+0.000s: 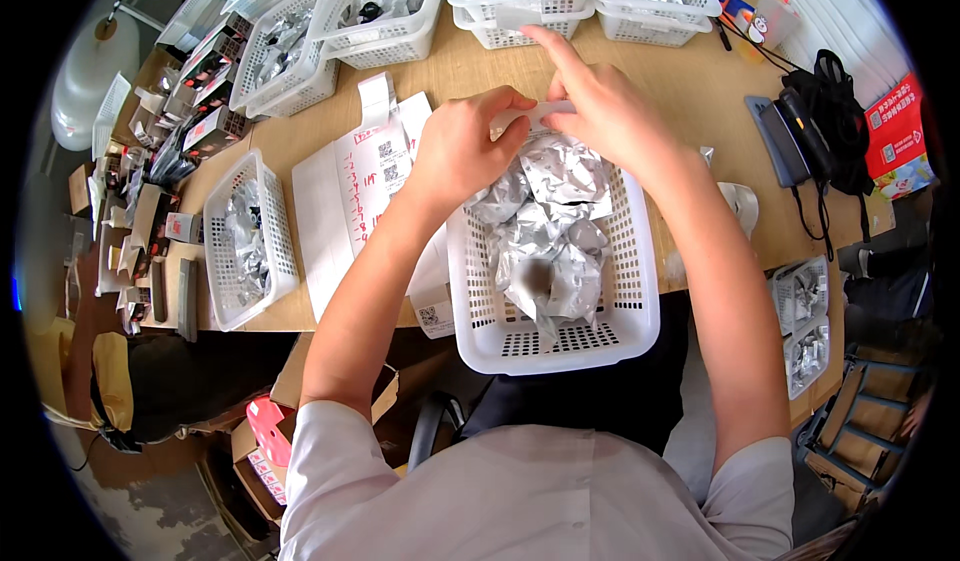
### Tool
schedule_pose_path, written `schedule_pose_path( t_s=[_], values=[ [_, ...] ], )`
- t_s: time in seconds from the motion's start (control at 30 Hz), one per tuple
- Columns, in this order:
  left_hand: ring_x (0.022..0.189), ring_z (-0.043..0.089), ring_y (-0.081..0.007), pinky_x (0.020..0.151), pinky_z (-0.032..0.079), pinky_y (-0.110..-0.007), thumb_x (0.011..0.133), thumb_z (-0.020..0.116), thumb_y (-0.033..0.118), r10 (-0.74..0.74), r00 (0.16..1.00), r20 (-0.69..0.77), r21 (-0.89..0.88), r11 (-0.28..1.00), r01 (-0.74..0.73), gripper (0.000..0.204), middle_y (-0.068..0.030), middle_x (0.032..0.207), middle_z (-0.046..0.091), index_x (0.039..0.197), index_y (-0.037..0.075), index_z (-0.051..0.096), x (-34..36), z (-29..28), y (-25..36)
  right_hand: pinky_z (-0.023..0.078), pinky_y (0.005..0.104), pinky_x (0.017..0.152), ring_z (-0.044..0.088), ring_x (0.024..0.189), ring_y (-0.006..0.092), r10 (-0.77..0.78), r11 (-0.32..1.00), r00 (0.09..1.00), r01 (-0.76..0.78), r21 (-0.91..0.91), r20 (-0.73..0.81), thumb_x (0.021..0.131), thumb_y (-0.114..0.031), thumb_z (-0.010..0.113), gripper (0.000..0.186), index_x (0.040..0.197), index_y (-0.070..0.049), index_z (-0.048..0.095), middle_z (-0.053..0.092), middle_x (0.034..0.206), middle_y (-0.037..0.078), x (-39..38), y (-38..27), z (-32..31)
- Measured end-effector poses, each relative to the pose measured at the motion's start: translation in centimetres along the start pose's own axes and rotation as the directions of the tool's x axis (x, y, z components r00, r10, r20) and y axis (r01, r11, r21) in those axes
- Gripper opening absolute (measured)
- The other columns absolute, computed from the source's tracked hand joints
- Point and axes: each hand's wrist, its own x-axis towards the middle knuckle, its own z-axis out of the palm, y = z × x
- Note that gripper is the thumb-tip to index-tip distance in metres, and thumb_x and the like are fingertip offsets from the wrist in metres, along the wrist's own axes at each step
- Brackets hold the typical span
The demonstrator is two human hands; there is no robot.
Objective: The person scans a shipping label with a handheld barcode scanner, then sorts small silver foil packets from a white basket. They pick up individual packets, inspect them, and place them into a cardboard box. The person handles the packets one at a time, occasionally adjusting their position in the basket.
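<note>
In front of me a white plastic basket, filled with crumpled silver foil bags, reaches past the table's near edge. At its far end my left hand has its fingers curled beside a whitish strip or rim; I cannot make out which it is. My right hand is over the same end, index finger stretched away from me and thumb apart, close to that whitish edge. A blurred dark round patch shows over the bags. White sheets with red handwriting and printed codes lie left of the basket.
Baskets of foil bags line the table's back, one holding a tool with orange handles. Another basket stands left, near small boxes. On the right are a black strap bundle, a red printed bag and a tape roll.
</note>
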Motion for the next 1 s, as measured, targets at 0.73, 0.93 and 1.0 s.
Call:
schedule_pose_path(
  t_s=[0.73,0.93,1.0],
  values=[
    [0.088,0.078,-0.0418,0.078,0.061,-0.046,0.106,0.069,0.015,-0.005,0.999,-0.049,-0.047,0.999,0.003,0.017,-0.0188,0.101,0.081,0.117,0.003,0.071,0.1,0.4,-0.3,0.058,0.0543,0.077,0.075,0.083,0.0441,0.012,0.994,0.998,-0.004,-0.11,0.066,0.082,-0.009,0.093,0.104,0.168,-0.015,0.035,0.074,0.087,0.02,1.2,-0.8,1.8],
    [0.095,0.078,-0.0365,0.083,0.062,-0.044,0.098,0.074,0.011,0.16,0.983,-0.084,0.188,0.972,-0.142,0.016,-0.0126,0.108,0.081,0.114,0.008,0.076,-0.3,0.1,0.4,0.063,0.0508,0.092,0.078,0.105,0.0404,-0.027,0.997,0.997,0.021,-0.076,-0.079,0.077,-0.011,0.097,0.12,0.174,-0.015,0.026,0.077,0.116,0.021,0.4,-0.7,1.4],
    [0.1,0.077,-0.0324,0.083,0.063,-0.042,0.093,0.076,0.01,0.321,0.939,-0.121,0.305,0.912,-0.273,0.017,-0.0085,0.112,0.08,0.109,0.01,0.078,-0.3,0.2,0.4,0.063,0.0476,0.097,0.079,0.109,0.0375,0.045,0.998,0.979,-0.036,0.049,-0.201,0.082,-0.01,0.095,0.114,0.173,-0.012,0.026,0.078,0.119,0.02,-1.0,-0.4,0.8]
  ],
)
